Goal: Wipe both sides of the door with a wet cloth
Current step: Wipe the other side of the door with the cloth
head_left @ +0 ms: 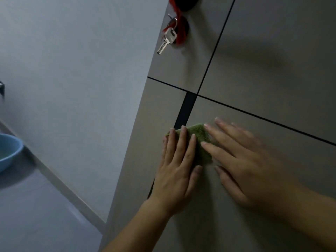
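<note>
Pressing the left hand (179, 166) flat on the green cloth (201, 142), fingers straight, nothing gripped. Laying the right hand (243, 164) alongside, blurred, fingers spread wide, fingertips on the cloth's right edge. Pinning that cloth against the grey door (263, 73), just below the crossing black grooves. Passing, higher up, a silver key (167, 40) dangling beside a red tassel (181, 31). Ending far left at a blue basin (8, 151) on the floor.
</note>
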The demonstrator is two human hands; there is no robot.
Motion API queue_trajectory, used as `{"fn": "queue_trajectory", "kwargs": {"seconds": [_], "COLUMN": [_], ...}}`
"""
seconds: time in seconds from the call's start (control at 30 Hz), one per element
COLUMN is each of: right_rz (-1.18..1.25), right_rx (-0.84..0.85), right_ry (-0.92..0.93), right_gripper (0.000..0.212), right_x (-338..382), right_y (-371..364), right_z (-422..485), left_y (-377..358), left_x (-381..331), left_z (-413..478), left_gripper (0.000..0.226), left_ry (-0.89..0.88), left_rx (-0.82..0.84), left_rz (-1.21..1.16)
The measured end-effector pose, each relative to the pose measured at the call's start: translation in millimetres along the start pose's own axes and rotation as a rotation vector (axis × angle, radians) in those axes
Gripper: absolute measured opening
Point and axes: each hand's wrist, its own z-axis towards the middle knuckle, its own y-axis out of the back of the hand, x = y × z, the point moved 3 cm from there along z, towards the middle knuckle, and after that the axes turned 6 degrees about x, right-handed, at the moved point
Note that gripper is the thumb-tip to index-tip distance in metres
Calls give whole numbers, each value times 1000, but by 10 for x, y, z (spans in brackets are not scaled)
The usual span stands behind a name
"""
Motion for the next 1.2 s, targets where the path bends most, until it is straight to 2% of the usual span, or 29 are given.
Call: {"fn": "queue_trajectory", "kwargs": {"seconds": [0.1,0.17,0.3,0.4,0.5,0.57,0.7,0.87,0.93,1.07,1.13,1.2], "right_rz": [-25,-33,-30,-59,-70,-86,-192,-288,-320,-334,-338,-335], "right_rx": [-40,-57,-77,-66,-100,-96,4,64,111,146,153,150], "right_ry": [-37,-33,-61,-79,-99,-103,-92,-114,-76,-60,-52,-58], "right_gripper": [54,53,55,58,59,61,60,67,68,67,68,71], "right_x": [-66,-71,-75,-66,-70,-69,-44,81,183,292,299,307], "right_y": [26,11,-38,-67,-65,-73,-154,-277,-361,-479,-506,-515], "right_z": [-134,-175,-184,-191,-201,-194,-178,-76,-22,-30,-40,-39], "left_y": [-57,11,418,620,423,188,-59,251,163,-332,-370,-256], "left_x": [34,86,196,194,95,36,32,403,407,20,92,317], "left_z": [16,163,1116,1545,1142,585,-26,596,435,-471,-626,-553], "left_gripper": [63,64,66,67,61,60,62,60,60,65,64,64], "left_ry": [-24,23,229,187,62,44,194,370,416,447,435,474], "left_rx": [2,-10,-61,-77,-73,-47,6,-88,-132,-45,2,-32], "left_rz": [84,73,-40,-38,12,9,3,-84,-122,-134,-114,-125]}}
